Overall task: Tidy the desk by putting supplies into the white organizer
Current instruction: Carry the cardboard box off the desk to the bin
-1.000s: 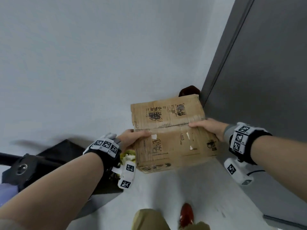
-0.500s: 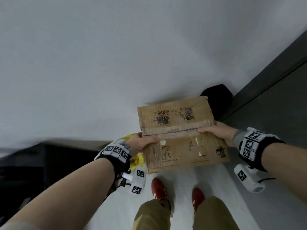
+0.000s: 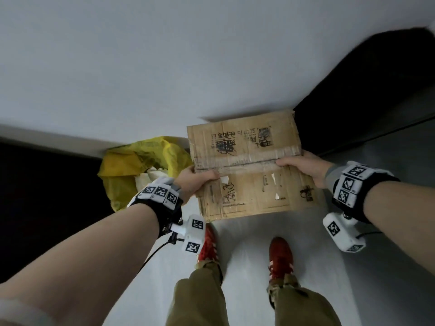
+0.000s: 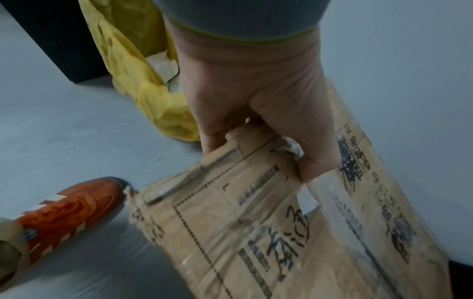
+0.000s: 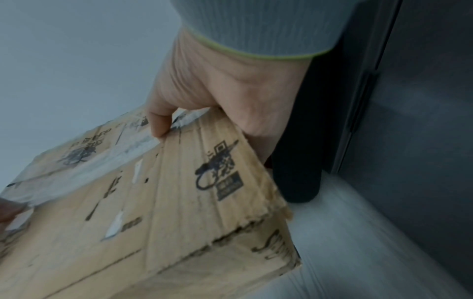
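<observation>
Cardboard box [image 3: 249, 168] hides both hands' fingers (thumbs show).

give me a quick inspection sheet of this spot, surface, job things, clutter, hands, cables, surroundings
surface: pale floor; no desk in view
job's things: white organizer and supplies, nothing seen
clutter: flattened cardboard box held above the floor; yellow bag with pale scraps on the floor to its left
hands: left hand and right hand each grip a side edge of the box
cables: black cable runs from the left wrist camera
surroundings: pale wall, dark panel on the right, red shoes below
</observation>
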`<action>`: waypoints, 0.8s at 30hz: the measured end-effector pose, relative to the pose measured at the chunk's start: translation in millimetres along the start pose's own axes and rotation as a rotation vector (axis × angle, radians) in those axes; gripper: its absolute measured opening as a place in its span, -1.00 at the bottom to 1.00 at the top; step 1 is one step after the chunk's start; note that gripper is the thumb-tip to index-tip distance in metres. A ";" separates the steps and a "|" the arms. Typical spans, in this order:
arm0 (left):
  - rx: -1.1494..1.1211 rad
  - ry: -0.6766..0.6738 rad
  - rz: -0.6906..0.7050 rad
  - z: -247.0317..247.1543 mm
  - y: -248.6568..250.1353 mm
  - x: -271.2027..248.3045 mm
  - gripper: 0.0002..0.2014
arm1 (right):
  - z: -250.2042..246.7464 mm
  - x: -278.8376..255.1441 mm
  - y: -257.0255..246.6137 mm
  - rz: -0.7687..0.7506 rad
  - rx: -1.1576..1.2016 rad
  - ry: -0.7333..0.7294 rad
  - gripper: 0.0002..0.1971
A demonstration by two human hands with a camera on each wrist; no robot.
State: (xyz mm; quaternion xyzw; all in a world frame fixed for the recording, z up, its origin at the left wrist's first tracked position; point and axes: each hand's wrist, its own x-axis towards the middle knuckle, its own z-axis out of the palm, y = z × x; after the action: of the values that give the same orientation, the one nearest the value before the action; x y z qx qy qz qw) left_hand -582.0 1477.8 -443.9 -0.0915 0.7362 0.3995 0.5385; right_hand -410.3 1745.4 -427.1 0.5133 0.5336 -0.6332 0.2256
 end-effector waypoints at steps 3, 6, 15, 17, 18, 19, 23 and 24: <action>0.001 0.026 -0.004 15.6 -34.9 53.9 -0.31 | 5.6 62.4 34.5 0.011 -0.012 -0.020 -0.45; 0.001 0.028 -0.033 24.5 -56.8 87.6 -0.21 | 9.3 97.3 58.4 0.024 -0.002 -0.013 -0.45; -0.059 0.079 -0.050 42.1 -93.6 184.9 -0.23 | 11.5 207.7 92.0 0.014 -0.011 -0.021 -0.43; -0.079 0.092 -0.049 45.0 -96.1 203.3 -0.24 | 10.1 225.0 93.1 -0.008 -0.013 -0.010 -0.43; -0.093 0.102 -0.049 44.8 -98.0 209.6 -0.26 | 11.3 230.6 91.9 -0.029 -0.015 -0.019 -0.44; -0.110 0.115 -0.054 44.9 -101.0 214.0 -0.27 | 12.0 236.5 92.1 -0.050 -0.017 -0.026 -0.42; -0.132 0.108 -0.073 47.3 -112.2 221.8 -0.18 | 12.1 245.5 91.4 -0.094 -0.066 -0.041 -0.29; -0.133 0.116 -0.066 47.3 -110.3 221.8 -0.20 | 12.5 245.8 89.6 -0.108 -0.069 -0.038 -0.29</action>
State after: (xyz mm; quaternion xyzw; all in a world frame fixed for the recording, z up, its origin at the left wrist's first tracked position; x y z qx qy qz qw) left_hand -575.1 1502.6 -694.8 -0.1742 0.7346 0.4237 0.5005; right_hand -432.0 1769.1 -687.0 0.4638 0.5778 -0.6350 0.2188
